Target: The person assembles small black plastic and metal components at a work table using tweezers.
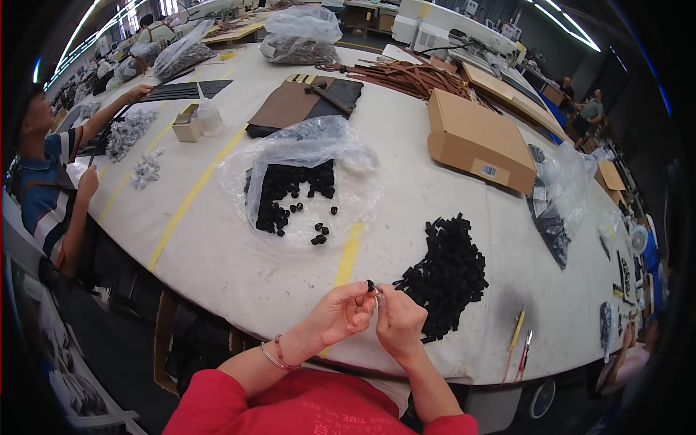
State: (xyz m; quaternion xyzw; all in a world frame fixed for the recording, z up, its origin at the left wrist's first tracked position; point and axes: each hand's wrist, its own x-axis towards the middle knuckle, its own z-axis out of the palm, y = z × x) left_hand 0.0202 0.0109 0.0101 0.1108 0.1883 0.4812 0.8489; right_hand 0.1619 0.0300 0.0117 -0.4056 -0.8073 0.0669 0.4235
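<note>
Near the table's front edge, my left hand (pixel 339 313) pinches a small black piece (pixel 370 286) between thumb and fingertips. My right hand (pixel 401 320) is closed up against it, gripping a small, partly hidden thing with a shiny tip (pixel 378 292) that meets the black piece. Just right of my right hand lies a large heap of short black fabric-like pieces (pixel 451 272). Beyond my hands, a clear plastic bag (pixel 355 170) lies opened out, with many small rounded black pieces (pixel 293 190) in it and a few loose on its near side.
A cardboard box (pixel 478 138) stands at back right, beside a plastic bag of dark pieces (pixel 549 225). Two thin-handled tools (pixel 517 330) lie at right. A hammer (pixel 330 98) rests on brown and black sheets (pixel 286 101). Another person (pixel 54 174) works at the left edge.
</note>
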